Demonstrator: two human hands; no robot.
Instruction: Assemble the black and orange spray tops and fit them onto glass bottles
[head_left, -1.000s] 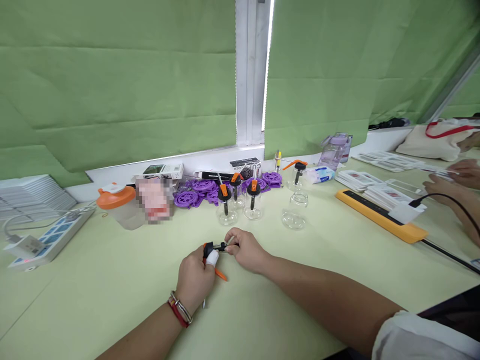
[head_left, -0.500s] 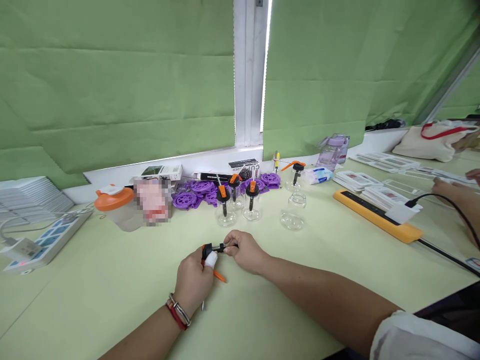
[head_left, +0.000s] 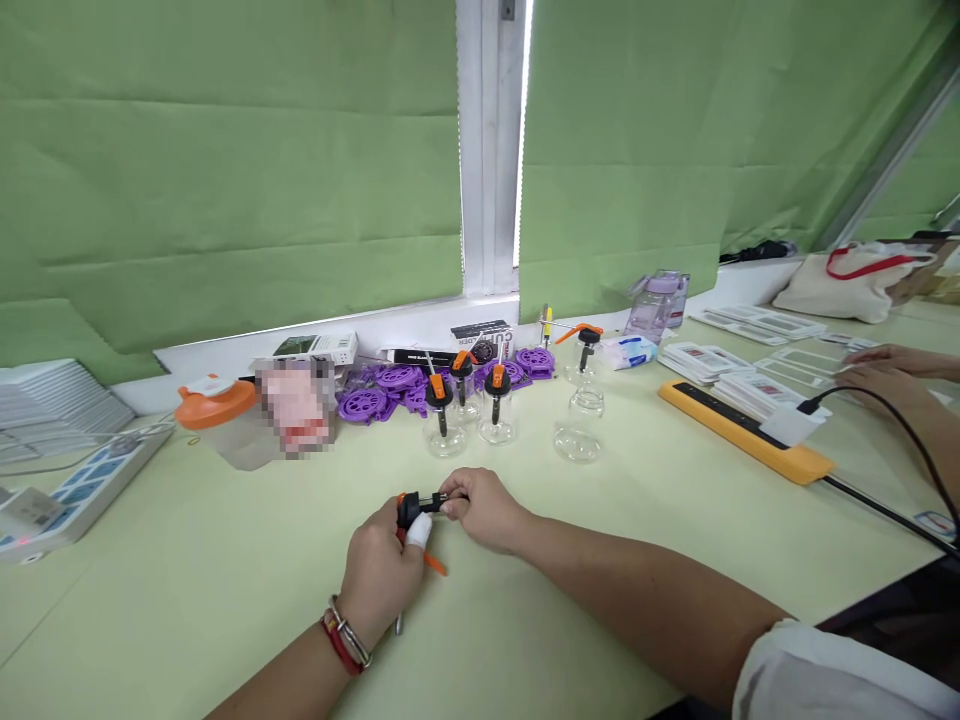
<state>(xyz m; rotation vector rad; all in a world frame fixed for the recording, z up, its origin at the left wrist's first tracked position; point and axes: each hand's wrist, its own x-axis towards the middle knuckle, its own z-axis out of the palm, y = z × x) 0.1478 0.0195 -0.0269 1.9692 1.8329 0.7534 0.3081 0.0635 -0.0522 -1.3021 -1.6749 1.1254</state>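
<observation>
My left hand, its thumb wrapped in white, is closed around a black grinder top with an orange crank handle. The piece lies sideways, its shaft toward the right. Fingertips of my right hand pinch the far end of that shaft; any small part between them is hidden. Beyond my hands stand glass jars fitted with similar black and orange tops, including a left jar, a right jar and one behind. An uncovered glass jar sits farther right.
Purple plastic parts are heaped by the wall, near a yellow screwdriver and another topped jar. An orange-lidded cup and a white power strip lie left. An orange power strip and a co-worker's hands are right.
The view has shifted slightly. My hands keep the same grip, with the grinder top turned a little. The co-worker's hands have moved closer together over the white frames.
</observation>
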